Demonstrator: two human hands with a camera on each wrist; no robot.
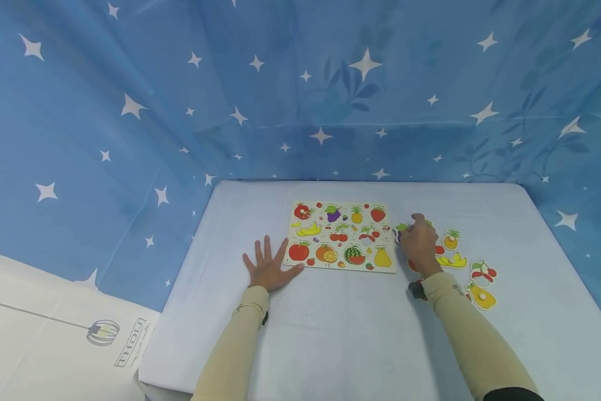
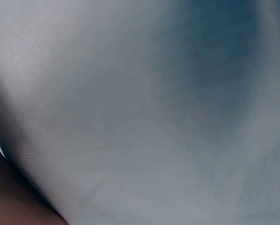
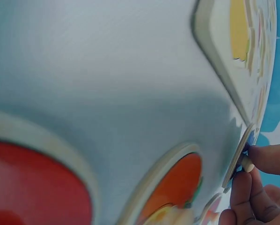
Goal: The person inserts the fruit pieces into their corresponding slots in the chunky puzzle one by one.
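Because the right hand (image 1: 419,245) pinches a flat, purple-and-green grape piece (image 3: 237,157) only by its pale round peg (image 3: 247,163), beside the cream rectangular fruit board (image 1: 339,247), it could twist loose, or the splayed, empty left hand (image 1: 269,273) could jog the board.

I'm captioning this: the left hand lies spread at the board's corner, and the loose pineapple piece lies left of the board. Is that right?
One slip: the head view shows the loose pineapple piece right of the board. The rest stands.
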